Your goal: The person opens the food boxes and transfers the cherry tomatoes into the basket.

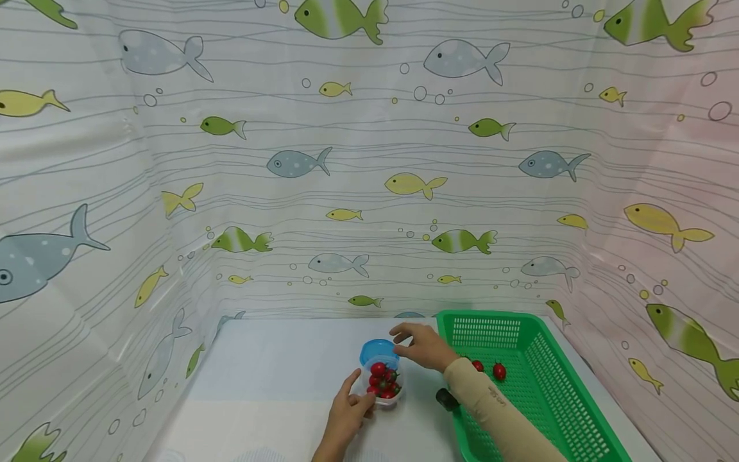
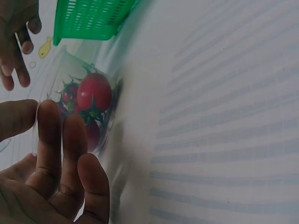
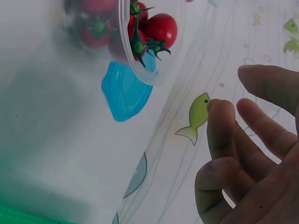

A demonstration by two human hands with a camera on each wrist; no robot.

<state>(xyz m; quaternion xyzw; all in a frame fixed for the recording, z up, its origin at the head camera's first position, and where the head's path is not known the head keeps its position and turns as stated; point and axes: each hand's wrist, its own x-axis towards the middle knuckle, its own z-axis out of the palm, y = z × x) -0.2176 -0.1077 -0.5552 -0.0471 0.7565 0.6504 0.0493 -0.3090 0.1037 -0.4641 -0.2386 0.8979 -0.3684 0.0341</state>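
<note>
Several red cherry tomatoes (image 1: 378, 369) with green calyxes sit in a clear plastic container (image 3: 163, 72) on the white table (image 1: 277, 366), its rim pinched between the left hand's (image 1: 345, 414) thumb and fingertips. The right hand (image 1: 426, 346), fingers loosely bent and holding nothing, hovers near a blue lid (image 3: 125, 91) just beyond the container. More cherry tomatoes lie in the green perforated basket (image 1: 577, 385)

Held clear tub (image 1: 394, 402) of tomatoes (image 1: 382, 382) with left hand (image 1: 348, 410); hovered right hand (image 1: 424, 346) by blue lid (image 1: 378, 350), beside green basket (image 1: 534, 398).
</note>
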